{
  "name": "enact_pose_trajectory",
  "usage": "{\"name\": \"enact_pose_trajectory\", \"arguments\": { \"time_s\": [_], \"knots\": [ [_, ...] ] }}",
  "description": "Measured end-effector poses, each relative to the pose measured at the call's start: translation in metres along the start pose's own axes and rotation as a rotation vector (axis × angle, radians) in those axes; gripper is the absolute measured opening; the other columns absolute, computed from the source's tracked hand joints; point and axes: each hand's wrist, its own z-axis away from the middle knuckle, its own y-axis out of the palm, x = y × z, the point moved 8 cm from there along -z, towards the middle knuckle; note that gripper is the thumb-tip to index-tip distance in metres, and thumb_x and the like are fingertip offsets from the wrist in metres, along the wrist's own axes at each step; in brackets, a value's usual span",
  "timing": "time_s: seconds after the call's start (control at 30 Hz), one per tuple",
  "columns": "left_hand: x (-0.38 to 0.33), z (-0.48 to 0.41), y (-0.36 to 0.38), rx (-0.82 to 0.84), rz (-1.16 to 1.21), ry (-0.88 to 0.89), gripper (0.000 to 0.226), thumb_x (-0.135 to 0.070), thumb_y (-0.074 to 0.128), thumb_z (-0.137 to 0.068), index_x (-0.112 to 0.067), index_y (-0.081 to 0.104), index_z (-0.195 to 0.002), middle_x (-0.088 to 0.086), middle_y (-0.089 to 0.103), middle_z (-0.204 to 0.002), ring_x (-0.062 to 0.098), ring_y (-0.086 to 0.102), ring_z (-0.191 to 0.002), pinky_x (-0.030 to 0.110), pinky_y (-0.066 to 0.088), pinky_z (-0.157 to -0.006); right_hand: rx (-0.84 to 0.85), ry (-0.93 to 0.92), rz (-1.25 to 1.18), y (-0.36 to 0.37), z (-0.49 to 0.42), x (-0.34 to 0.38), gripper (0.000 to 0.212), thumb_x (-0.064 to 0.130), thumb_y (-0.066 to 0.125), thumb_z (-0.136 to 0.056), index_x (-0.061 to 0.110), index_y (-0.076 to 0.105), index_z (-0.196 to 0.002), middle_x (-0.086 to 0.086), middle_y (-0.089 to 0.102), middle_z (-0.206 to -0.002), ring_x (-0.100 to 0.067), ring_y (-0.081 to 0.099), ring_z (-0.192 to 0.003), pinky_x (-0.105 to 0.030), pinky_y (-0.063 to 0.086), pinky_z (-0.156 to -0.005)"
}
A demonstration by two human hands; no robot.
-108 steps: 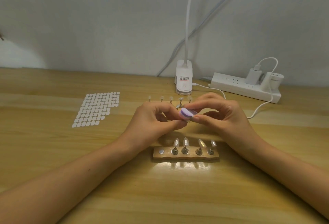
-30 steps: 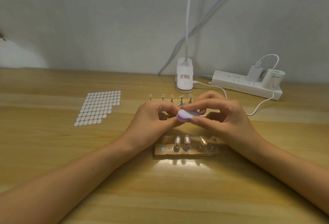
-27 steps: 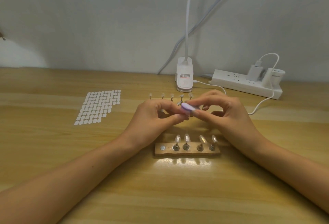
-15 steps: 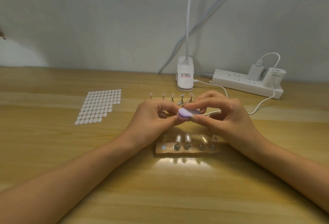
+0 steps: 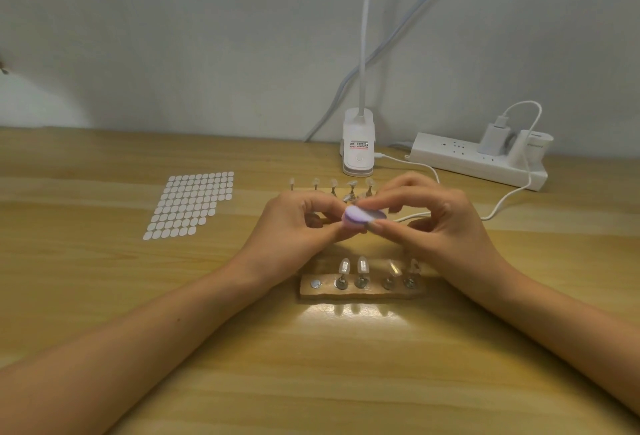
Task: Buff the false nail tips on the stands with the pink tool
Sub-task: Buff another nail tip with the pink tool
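Observation:
My right hand (image 5: 440,223) pinches a small pink-purple buffing tool (image 5: 363,216) between thumb and fingers above the table. My left hand (image 5: 294,230) curls its fingers around something small just left of the tool; what it holds is hidden by the tool and fingers. Below the hands lies a wooden base (image 5: 360,291) with several metal stands carrying clear false nail tips (image 5: 353,266); its leftmost magnet spot (image 5: 315,284) is bare. A second row of nail tips on stands (image 5: 332,185) sits behind the hands.
A sheet of white oval adhesive dots (image 5: 190,206) lies at the left. A white clip lamp base (image 5: 358,147) stands at the back, a white power strip (image 5: 474,161) with plugs at the back right, and a white cable (image 5: 502,199) runs behind my right hand.
The pink tool has shifted back and forth in small strokes between my hands. Both hands stay in place above the wooden base.

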Motion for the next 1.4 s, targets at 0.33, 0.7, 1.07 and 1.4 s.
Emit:
{"name": "enact_pose_trajectory", "arguments": {
  "time_s": [0.33,0.7,1.07,1.4],
  "knots": [
    [0.0,-0.001,-0.001,0.007,-0.002,0.004,0.006,-0.023,0.079,-0.083,-0.024,0.081,-0.089,-0.005,0.074,-0.081,0.006,0.058,-0.058,0.019,0.043,-0.054,-0.053,0.055,0.014,-0.007,-0.001,-0.003,0.03,0.043,0.073,-0.075,0.029,0.078,-0.102,0.014,0.069,-0.099,-0.011,0.062,-0.096,-0.04,0.059,-0.066],
    [0.0,-0.001,-0.002,-0.005,-0.01,0.018,0.006,-0.02,0.077,-0.085,-0.021,0.08,-0.09,-0.012,0.071,-0.075,-0.002,0.052,-0.055,0.011,0.038,-0.051,0.017,-0.019,0.034,0.002,-0.001,0.004,0.027,0.037,0.075,-0.078,0.029,0.077,-0.104,0.007,0.064,-0.096,-0.016,0.062,-0.09,-0.042,0.056,-0.059],
    [-0.002,-0.001,0.002,0.025,-0.003,0.015,0.004,-0.023,0.078,-0.083,-0.025,0.079,-0.087,-0.013,0.072,-0.076,-0.003,0.052,-0.053,0.012,0.04,-0.052,-0.023,-0.003,0.052,-0.003,-0.002,0.002,0.028,0.04,0.073,-0.078,0.03,0.077,-0.104,0.011,0.063,-0.093,-0.012,0.058,-0.087,-0.035,0.053,-0.06],
    [-0.001,0.0,0.001,0.027,0.028,0.002,0.008,-0.023,0.077,-0.083,-0.02,0.08,-0.09,-0.012,0.07,-0.07,0.0,0.052,-0.048,0.016,0.042,-0.047,0.046,-0.03,-0.007,0.005,-0.001,0.004,0.027,0.035,0.075,-0.079,0.026,0.078,-0.104,0.006,0.065,-0.096,-0.016,0.062,-0.087,-0.035,0.055,-0.059]
  ]
}}
